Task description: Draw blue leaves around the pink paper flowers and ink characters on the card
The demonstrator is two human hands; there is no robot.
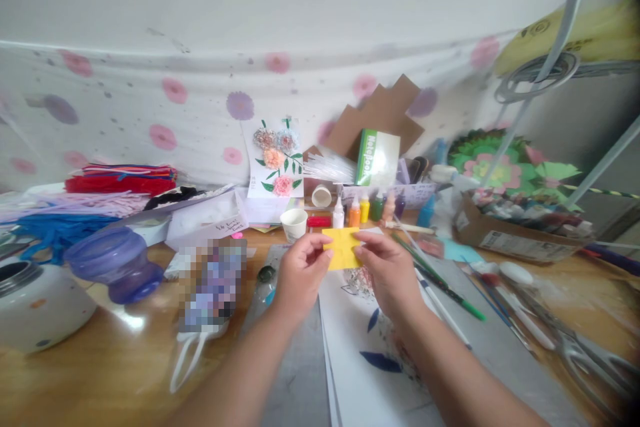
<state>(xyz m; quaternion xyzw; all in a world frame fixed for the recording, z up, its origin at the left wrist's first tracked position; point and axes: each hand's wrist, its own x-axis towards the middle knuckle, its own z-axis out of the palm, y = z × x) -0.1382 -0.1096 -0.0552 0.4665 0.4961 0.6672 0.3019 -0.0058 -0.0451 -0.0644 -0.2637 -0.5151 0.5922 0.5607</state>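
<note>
A small yellow piece of paper (341, 249) is held up between my two hands, over the work area. Its left edge is pinched by the thumb and fingers of my left hand (305, 270). My right hand (390, 267) grips the right edge the same way. Beneath lies a white sheet (345, 347) with dark blue leaves (380, 361) and a ruffled flower (360, 279) on it, partly hidden by my right hand and forearm. The sheet rests on a grey mat (300, 373).
Paint bottles (365, 208) and a paper cup (294, 223) stand behind my hands. To the right lie pencils (445, 280), brushes and scissors (575, 347). A purple container (117, 263) and a white jar (45, 307) are at left. A finished flower picture (275, 163) leans at the back.
</note>
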